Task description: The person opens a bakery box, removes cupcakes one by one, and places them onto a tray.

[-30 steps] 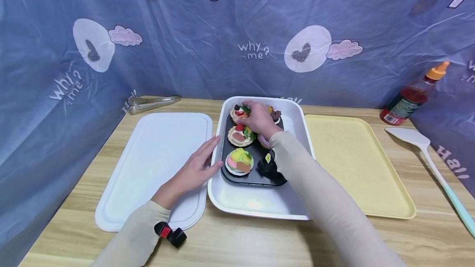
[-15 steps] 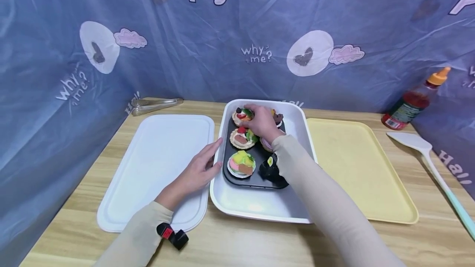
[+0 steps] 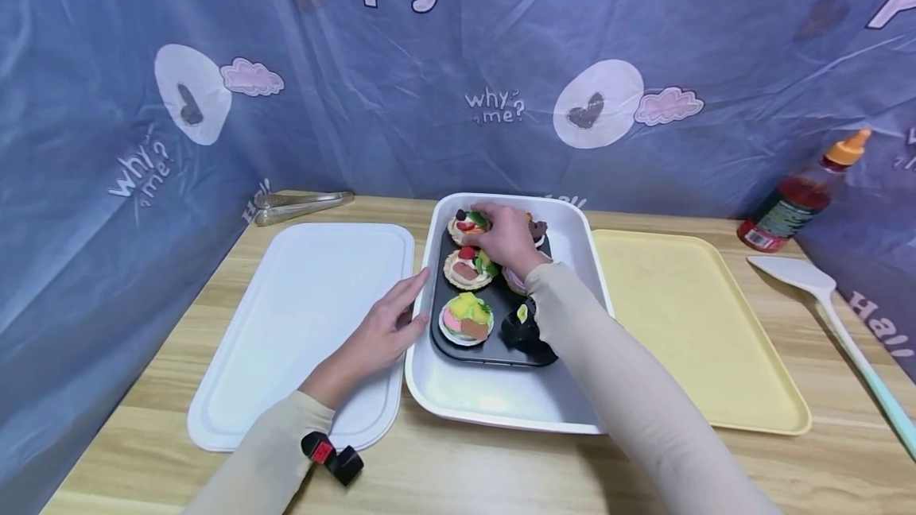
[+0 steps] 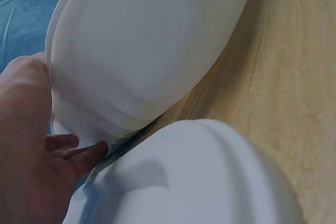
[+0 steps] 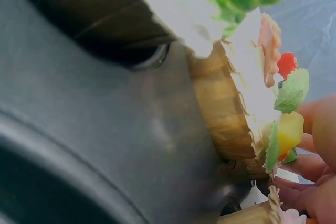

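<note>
My right hand [image 3: 504, 238] reaches into the deep white tub [image 3: 494, 420], thumb and fingers pinching the fruit tart [image 3: 463, 222] at the back left of the black muffin pan [image 3: 458, 354]. In the right wrist view its fingers [image 5: 310, 166] show past the paper-cased tarts, beside leaf and fruit toppings. Closer in stands a tart with a red berry [image 3: 463, 270], then one topped in yellow and pink [image 3: 466, 319]. A purple tart, a chocolate one [image 3: 537, 229] and a black item [image 3: 521, 328] fill the right column, partly hidden. My left hand [image 3: 382, 328] rests against the tub's left side, fingers fairly straight.
A white tray [image 3: 308, 284] lies left of the tub, under my left forearm. To the right are a yellow tray [image 3: 687, 316], a white spatula with a green handle [image 3: 809, 276] and a red sauce bottle [image 3: 797, 201]. Metal tongs [image 3: 300, 203] lie at the back left.
The head view has shifted slightly, so the scene sits a little lower and further right. Both hands and the tarts keep their places relative to the tub.
</note>
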`<state>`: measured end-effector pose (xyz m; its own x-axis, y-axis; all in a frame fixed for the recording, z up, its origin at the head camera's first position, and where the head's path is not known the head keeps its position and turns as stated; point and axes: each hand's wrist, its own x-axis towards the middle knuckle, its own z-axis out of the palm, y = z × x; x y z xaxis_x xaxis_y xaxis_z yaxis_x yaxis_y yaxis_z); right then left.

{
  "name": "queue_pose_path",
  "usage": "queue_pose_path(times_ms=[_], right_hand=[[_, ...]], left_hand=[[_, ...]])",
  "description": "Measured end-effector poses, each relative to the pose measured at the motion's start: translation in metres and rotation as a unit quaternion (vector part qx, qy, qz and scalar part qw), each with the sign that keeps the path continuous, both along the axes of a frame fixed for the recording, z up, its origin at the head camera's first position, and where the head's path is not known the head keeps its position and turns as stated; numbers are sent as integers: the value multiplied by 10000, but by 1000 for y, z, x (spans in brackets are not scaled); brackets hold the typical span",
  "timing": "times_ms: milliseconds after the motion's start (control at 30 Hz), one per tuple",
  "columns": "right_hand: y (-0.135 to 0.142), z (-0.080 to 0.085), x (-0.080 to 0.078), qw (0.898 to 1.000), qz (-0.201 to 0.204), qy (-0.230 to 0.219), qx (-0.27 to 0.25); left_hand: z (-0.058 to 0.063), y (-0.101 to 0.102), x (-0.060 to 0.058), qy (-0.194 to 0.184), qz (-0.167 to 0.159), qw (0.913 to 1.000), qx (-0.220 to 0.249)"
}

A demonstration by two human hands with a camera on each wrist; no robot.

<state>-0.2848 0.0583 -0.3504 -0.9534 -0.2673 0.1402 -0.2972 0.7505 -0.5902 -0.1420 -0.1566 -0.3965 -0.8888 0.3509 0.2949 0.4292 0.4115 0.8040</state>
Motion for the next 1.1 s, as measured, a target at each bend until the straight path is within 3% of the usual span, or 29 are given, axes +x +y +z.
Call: queue_pose_path(times_ms=[800, 1100], right_hand=[[1, 0, 1, 10000, -79, -32, 4], [-1, 0, 2, 10000, -85, -9, -12]], left_hand=[[-3, 0, -2, 159, 31, 9998, -107], [0, 0, 0, -9, 8, 10000, -46]])
